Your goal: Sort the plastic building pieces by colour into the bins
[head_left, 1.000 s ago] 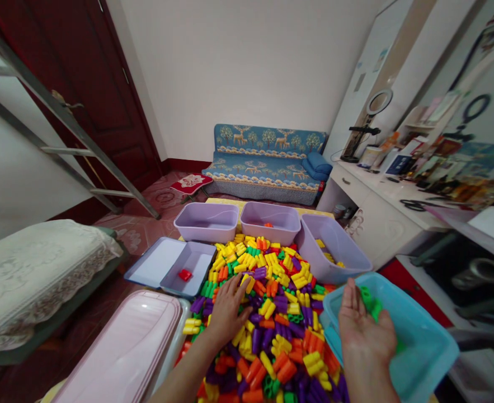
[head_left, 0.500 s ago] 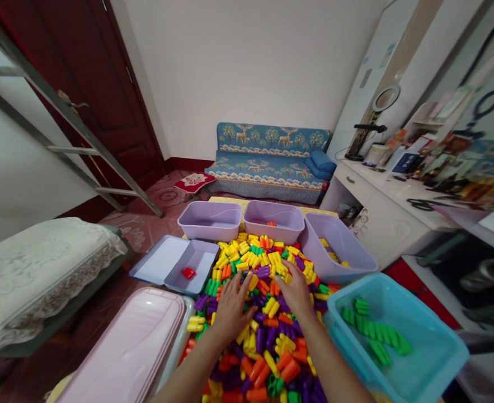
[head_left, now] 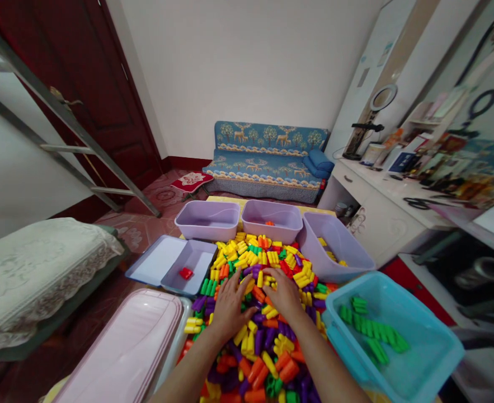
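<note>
A heap of plastic connecting blocks (head_left: pixel 272 338) in yellow, orange, purple, green and red covers the middle of the table. My left hand (head_left: pixel 231 305) rests over the heap, its fingers spread and thumb apart, beside a yellow block (head_left: pixel 247 285). Just to its right, my right hand (head_left: pixel 283 294) has its fingers bent inward, and a small yellow block (head_left: pixel 260 279) stands upright at its fingertips and thumb. The undersides of both hands are hidden.
Around the heap stand purple bins (head_left: pixel 207 226), one (head_left: pixel 333 263) with yellow blocks, a lidded box (head_left: pixel 207 252) with a red piece, and a turquoise tub (head_left: pixel 435 330) with green blocks. A pink lid (head_left: pixel 125 341) lies front left. Behind is a sofa (head_left: pixel 267 168).
My right hand has moved left, closer to my left hand, with a yellow block at its fingertips. My left hand has stayed nearly in place. The view has shifted slightly.
</note>
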A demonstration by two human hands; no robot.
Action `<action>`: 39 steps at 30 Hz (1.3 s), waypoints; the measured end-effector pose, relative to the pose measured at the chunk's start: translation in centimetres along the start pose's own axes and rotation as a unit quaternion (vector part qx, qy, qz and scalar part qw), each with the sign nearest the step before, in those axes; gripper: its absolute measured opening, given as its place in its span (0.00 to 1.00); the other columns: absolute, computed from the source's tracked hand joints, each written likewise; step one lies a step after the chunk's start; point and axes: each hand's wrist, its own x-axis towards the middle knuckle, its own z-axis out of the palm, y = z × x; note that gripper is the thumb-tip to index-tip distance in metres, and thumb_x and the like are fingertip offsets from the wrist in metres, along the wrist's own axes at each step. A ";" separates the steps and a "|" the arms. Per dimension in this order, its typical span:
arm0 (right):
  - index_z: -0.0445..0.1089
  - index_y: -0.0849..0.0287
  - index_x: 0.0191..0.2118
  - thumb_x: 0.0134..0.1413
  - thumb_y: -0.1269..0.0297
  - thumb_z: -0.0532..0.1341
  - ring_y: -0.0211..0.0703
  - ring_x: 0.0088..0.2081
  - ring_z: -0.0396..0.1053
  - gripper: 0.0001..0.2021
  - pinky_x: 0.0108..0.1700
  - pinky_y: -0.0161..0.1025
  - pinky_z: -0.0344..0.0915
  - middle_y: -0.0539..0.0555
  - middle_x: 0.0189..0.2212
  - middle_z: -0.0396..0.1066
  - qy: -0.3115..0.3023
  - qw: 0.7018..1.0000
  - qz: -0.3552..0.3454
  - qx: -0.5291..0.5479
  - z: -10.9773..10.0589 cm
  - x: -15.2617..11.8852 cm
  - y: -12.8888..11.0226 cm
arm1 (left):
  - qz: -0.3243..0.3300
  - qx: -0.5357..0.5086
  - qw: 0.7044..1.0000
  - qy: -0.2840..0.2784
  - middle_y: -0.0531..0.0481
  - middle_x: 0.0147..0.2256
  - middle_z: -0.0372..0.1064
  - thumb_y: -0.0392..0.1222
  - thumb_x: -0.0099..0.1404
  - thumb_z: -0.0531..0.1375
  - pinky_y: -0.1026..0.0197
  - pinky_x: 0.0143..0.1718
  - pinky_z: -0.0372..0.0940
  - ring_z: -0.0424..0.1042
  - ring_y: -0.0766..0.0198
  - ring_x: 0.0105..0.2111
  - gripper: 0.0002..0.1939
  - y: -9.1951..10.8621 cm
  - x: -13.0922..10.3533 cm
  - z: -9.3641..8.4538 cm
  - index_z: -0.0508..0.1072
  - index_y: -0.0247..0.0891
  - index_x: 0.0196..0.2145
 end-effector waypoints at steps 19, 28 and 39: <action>0.67 0.52 0.41 0.44 0.68 0.61 0.41 0.32 0.72 0.14 0.33 0.33 0.56 0.47 0.29 0.74 -0.056 0.995 -0.012 -0.086 -1.1 -1.4 -3.6 | 0.007 -0.010 1.000 0.000 0.47 0.56 0.64 0.38 0.57 0.62 0.46 0.59 0.52 0.62 0.51 0.55 0.30 0.4 0.5 -0.7 0.64 0.46 0.57; 0.71 0.55 0.43 0.43 0.63 0.65 0.41 0.31 0.71 0.17 0.36 0.37 0.65 0.51 0.34 0.76 0.101 0.972 0.044 0.206 -2.7 0.1 -1.6 | 0.024 -0.022 0.999 0.019 0.48 0.53 0.66 0.38 0.59 0.61 0.46 0.57 0.54 0.64 0.53 0.53 0.25 0.1 0.4 -0.6 0.67 0.47 0.54; 0.67 0.59 0.31 0.54 0.70 0.60 0.31 0.34 0.74 0.02 0.41 0.29 0.73 0.49 0.29 0.73 0.357 0.632 0.207 0.656 -9.1 4.1 4.2 | 0.016 -0.019 1.000 0.014 0.48 0.55 0.64 0.38 0.59 0.61 0.46 0.59 0.52 0.63 0.53 0.54 0.26 -0.2 0.3 -0.1 0.65 0.48 0.56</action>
